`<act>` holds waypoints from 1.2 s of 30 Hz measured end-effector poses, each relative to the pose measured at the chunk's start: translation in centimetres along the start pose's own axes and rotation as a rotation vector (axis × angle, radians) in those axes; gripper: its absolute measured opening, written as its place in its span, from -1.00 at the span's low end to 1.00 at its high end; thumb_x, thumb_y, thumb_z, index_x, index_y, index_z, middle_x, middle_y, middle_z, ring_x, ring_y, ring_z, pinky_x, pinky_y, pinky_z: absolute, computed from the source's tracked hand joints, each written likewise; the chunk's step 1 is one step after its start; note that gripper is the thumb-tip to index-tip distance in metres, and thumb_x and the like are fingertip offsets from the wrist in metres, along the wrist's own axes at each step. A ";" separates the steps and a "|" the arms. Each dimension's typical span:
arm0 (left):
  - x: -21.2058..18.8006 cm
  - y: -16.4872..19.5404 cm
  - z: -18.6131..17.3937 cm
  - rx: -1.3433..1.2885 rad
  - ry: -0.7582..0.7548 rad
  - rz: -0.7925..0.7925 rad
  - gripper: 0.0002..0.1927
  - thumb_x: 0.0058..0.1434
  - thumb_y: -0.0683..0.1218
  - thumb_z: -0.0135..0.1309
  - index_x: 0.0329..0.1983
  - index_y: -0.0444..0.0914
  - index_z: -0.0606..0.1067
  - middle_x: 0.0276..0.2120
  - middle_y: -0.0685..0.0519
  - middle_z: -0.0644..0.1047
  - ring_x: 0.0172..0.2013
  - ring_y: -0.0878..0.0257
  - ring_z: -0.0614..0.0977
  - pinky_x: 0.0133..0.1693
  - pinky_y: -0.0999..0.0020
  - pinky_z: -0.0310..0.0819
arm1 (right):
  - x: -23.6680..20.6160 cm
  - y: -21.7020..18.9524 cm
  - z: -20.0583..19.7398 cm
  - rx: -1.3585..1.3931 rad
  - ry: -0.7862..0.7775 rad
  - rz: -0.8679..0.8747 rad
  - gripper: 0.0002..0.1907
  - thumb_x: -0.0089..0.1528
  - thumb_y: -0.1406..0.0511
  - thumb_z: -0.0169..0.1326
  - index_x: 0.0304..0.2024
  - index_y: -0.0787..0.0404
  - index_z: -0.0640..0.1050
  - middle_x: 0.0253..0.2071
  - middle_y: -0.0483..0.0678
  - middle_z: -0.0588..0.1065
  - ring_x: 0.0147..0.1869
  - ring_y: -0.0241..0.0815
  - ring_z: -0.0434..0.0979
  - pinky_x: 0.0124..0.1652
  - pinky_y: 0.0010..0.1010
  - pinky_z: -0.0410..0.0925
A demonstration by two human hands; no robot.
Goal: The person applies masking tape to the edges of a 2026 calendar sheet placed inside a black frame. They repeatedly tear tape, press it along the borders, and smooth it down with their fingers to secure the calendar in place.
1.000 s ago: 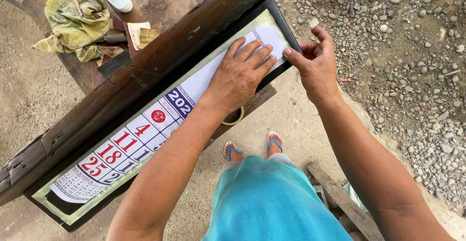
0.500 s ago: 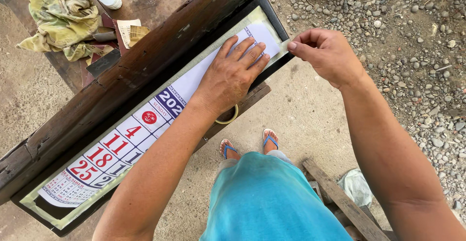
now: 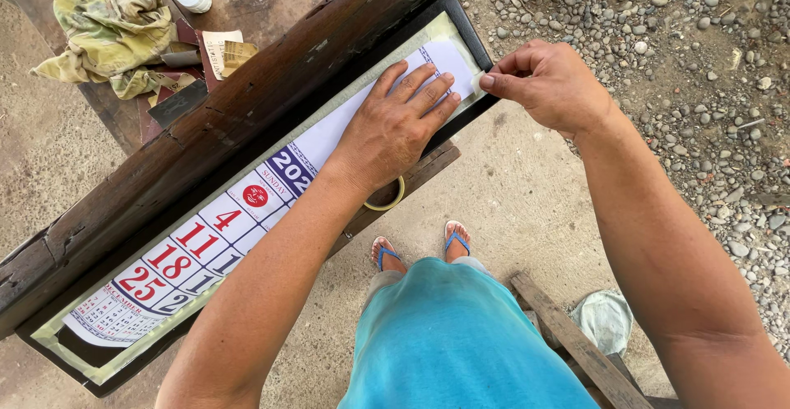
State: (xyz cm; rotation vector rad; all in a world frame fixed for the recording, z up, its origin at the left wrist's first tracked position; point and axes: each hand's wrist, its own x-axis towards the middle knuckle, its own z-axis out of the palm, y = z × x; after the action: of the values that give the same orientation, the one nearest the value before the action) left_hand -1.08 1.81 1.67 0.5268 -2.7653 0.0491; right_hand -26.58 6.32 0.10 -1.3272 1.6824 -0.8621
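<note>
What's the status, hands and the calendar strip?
Left hand flat on calendar strip inside black frame. Right hand pinching at frame's end corner. Tape roll partly hidden under left wrist.

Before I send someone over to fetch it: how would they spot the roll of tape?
Find the long black frame with the calendar sheet lying in it, under the dark wooden beam. Below the left hand pressing the sheet, a tan ring, the tape roll, peeks past the wrist, the only round hollow thing there.
</note>
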 end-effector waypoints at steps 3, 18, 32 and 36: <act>-0.1 0.0 0.0 -0.015 0.002 -0.003 -0.65 0.36 -0.17 -0.02 0.19 -0.22 0.54 0.25 -0.02 0.48 0.32 0.07 0.42 0.37 -0.01 0.13 | 0.1 -0.2 0.1 -0.052 -0.002 0.020 -0.68 0.24 0.13 0.31 -0.18 0.26 0.68 -0.28 -0.13 0.51 -0.29 -0.35 0.46 -0.33 -0.46 0.37; -0.1 0.1 0.4 -0.013 -0.002 -0.004 -0.64 0.35 -0.17 -0.02 0.19 -0.22 0.54 0.26 -0.02 0.48 0.33 0.07 0.41 0.38 -0.02 0.12 | 0.1 -0.9 0.0 -0.127 -0.002 -0.049 -0.69 0.23 0.13 0.31 -0.20 0.25 0.69 -0.24 -0.09 0.51 -0.23 -0.28 0.50 -0.26 -0.41 0.40; -16.4 5.2 -7.9 0.065 0.316 -0.616 -0.56 0.37 -0.08 0.22 0.29 -0.22 0.49 0.39 -0.06 0.34 0.44 -0.04 0.27 0.48 -0.08 0.05 | -7.0 -5.4 9.7 -0.363 0.259 -0.834 -0.82 0.47 0.36 0.23 -0.12 0.33 0.49 -0.01 0.12 0.51 0.11 0.01 0.53 0.11 -0.29 0.43; -28.6 4.5 -12.2 0.370 0.334 -0.898 -0.70 0.45 -0.15 0.12 0.23 -0.19 0.56 0.36 -0.04 0.41 0.42 -0.01 0.34 0.46 -0.03 0.14 | -7.9 -7.2 15.2 -0.324 0.134 -0.992 -0.63 0.43 0.33 0.29 0.16 0.34 0.43 0.14 0.12 0.47 0.24 0.04 0.47 0.20 -0.27 0.41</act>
State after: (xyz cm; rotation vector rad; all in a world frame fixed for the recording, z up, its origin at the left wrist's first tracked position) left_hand 26.22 17.24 4.18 1.6246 -1.9823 0.3942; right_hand -8.90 12.07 1.11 -2.4485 1.2260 -1.2602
